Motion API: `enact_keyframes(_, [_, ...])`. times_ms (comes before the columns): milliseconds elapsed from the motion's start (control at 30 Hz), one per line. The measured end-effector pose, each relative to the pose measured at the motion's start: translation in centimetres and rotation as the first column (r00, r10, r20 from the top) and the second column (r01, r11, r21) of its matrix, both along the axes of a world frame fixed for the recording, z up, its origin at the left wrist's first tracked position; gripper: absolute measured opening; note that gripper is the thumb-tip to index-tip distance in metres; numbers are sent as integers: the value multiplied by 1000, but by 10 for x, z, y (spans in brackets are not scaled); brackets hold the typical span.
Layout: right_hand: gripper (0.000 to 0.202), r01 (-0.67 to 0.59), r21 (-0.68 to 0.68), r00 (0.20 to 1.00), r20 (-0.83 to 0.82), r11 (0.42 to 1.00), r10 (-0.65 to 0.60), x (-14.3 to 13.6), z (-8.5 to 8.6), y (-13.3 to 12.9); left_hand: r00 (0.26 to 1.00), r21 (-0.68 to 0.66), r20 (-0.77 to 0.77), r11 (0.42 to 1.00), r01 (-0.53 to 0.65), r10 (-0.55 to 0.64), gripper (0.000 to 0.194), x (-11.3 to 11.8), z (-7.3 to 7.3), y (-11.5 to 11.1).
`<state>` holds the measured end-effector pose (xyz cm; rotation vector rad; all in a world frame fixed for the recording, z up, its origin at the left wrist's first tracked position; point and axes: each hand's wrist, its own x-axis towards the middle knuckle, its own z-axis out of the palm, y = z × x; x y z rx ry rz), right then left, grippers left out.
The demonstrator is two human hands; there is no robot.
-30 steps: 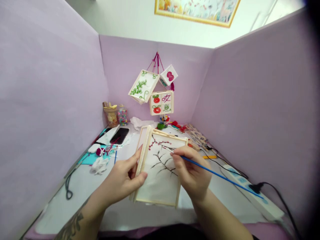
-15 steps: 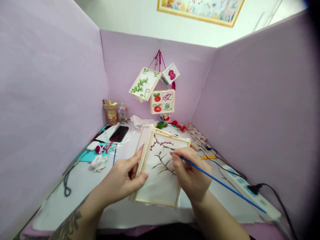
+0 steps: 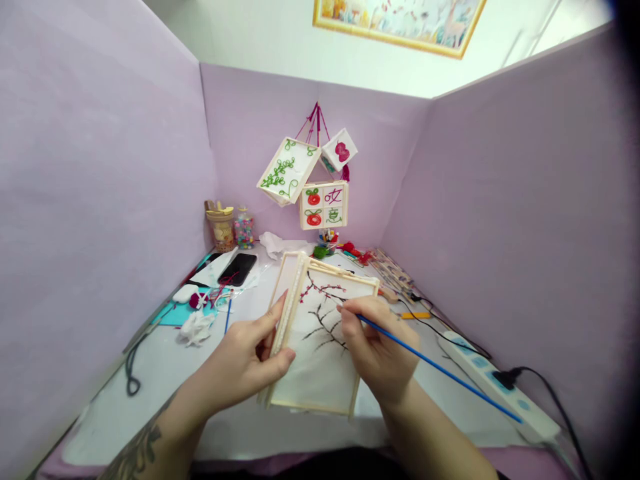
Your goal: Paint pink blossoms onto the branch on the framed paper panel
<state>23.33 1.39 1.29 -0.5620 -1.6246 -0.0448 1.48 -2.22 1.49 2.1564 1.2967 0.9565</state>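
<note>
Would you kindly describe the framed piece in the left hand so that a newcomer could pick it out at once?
Start from the purple back wall, where decorated pieces hang, and look down toward the white table. The left hand grips the framed piece by its left side. Unlike those hanging, it bears dark branches, some with red dots.

The pale wood-framed rectangular box is gripped at its left edge by the left fingers; the slim blue brush is held across its right edge by the right fingers. To the left on the white surface, the crumpled white tissue is placed before the flat black phone, behind which the clear bead-filled jar is set. At right, the black plug is seated in the long white power strip.
</note>
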Motion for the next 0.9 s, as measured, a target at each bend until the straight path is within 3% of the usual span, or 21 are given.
enact_keyframes(533, [16, 35, -5, 999, 9, 999, -35, -1, 1, 0, 1000, 9, -1, 1000, -1, 1, 75, -1, -2, -1])
enact_keyframes(900, [17, -14, -20, 999, -31, 1000, 14, 0, 0, 0, 1000, 10, -1, 1000, 3, -3, 75, -1, -2, -1])
